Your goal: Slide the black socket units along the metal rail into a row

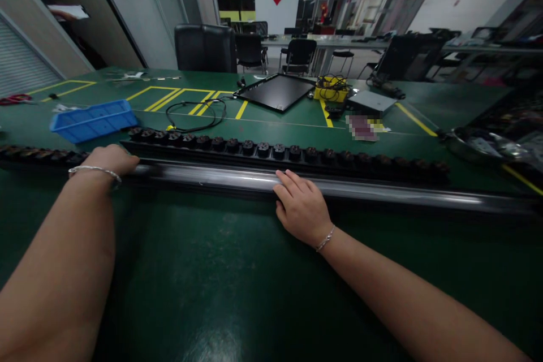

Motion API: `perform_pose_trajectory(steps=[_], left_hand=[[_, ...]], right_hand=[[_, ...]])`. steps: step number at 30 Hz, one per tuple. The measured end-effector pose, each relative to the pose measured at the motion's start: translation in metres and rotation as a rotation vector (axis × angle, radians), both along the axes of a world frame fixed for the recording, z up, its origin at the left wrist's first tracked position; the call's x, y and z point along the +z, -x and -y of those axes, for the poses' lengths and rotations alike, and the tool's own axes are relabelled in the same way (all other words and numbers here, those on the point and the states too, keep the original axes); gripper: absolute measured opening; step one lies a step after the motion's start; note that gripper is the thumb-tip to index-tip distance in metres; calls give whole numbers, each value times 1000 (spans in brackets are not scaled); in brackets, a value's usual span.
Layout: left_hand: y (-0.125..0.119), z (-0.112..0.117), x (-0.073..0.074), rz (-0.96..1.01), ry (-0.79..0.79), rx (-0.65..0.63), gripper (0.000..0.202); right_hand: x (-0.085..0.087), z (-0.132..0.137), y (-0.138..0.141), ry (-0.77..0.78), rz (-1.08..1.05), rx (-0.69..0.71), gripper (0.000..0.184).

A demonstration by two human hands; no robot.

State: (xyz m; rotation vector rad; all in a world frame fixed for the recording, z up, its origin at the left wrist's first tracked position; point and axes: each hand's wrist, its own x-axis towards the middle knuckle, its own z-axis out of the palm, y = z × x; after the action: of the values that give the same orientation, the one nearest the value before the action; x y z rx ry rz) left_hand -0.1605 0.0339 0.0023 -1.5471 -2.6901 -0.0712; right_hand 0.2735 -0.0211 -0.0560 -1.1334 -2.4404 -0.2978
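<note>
A long black strip (297,154) with a row of round sockets lies across the green table (220,294), with a shiny metal rail (382,189) along its near edge. My left hand (111,159) rests on the strip's left part, fingers curled over the rail. My right hand (300,203) lies on the rail near the middle, fingers stretched flat and close together. Both wrists wear thin bracelets.
A blue plastic tray (91,119) sits at the back left, beside a looped black cable (195,116). A flat black panel (275,91), a yellow box of cables (331,89) and a grey device (371,102) lie farther back. Office chairs (206,48) stand beyond the table.
</note>
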Motion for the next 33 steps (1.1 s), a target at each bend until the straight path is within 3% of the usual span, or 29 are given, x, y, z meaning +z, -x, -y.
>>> perform_pose_trajectory(steps=[4,10,16,20,33], left_hand=[[-16,-8,4,-6,206,-14,25],[-48,-9,9,-15,291,-150,28],[-47,-3,17,-10,387,-113,35],[-50,-2,18,3,422,-138,36],[-94,10,28,-21,399,-299,37]], right_hand=[[1,0,0,2,-1,0,26],[3,1,1,7,-3,1,26],[3,2,0,16,8,-21,27],[1,1,0,20,17,-19,26],[3,1,0,7,-8,-1,27]])
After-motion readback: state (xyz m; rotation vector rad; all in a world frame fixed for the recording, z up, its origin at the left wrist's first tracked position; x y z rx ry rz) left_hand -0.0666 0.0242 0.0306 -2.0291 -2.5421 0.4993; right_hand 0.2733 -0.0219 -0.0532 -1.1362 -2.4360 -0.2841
